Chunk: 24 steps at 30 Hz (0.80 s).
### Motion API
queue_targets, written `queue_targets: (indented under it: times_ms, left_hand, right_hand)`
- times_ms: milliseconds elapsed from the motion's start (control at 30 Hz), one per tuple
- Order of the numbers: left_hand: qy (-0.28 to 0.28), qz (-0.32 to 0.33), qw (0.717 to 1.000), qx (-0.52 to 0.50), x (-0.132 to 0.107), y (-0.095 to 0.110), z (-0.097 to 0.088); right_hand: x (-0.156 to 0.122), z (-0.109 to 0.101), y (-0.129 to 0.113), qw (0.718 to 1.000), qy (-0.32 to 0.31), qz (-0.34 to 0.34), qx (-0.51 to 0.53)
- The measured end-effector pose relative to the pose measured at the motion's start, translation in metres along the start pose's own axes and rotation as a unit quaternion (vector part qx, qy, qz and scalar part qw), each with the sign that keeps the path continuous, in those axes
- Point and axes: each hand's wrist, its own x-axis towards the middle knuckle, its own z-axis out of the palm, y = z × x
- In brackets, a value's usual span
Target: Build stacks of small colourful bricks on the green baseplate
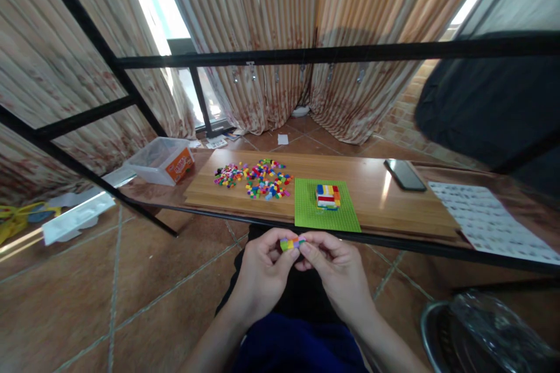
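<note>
Between my two hands, in front of the table's edge, is a small strip of joined toy bricks (pixel 290 243) in lime, orange, yellow and purple. My left hand (pixel 266 265) pinches its left end with thumb and fingers. The fingers of my right hand (pixel 335 259) are closed on the right end. Just beyond them lies a green baseplate (pixel 306 210), bearing a small block built of white, red, blue, yellow and orange bricks (pixel 327 197). Loose bricks in many colours (pixel 268 178) are spread in piles left of the plate.
A wooden board (pixel 363 178) covers the table. A phone (pixel 405 175) and a printed sheet (pixel 492 213) lie to the right. At the left stands a clear plastic box (pixel 151 157) with an orange label. A black metal bar (pixel 306 57) crosses above the table.
</note>
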Motion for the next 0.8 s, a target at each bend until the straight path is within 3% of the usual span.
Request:
queue_targets:
  times_ms: [233, 400, 800]
  left_hand:
    - [-0.034, -0.015, 0.999, -0.030, 0.007, -0.002, -0.003]
    - [-0.001, -0.018, 0.995, -0.096, 0.009, -0.013, 0.000]
    - [0.003, -0.039, 0.999, -0.006, 0.001, -0.014, -0.010]
  right_hand:
    - [0.003, -0.005, 0.005, 1.000, -0.001, 0.021, 0.016]
    - [0.011, -0.010, 0.013, 1.000, 0.000, 0.010, 0.025]
    - [0.015, -0.002, 0.033, 0.996, -0.072, 0.045, 0.022]
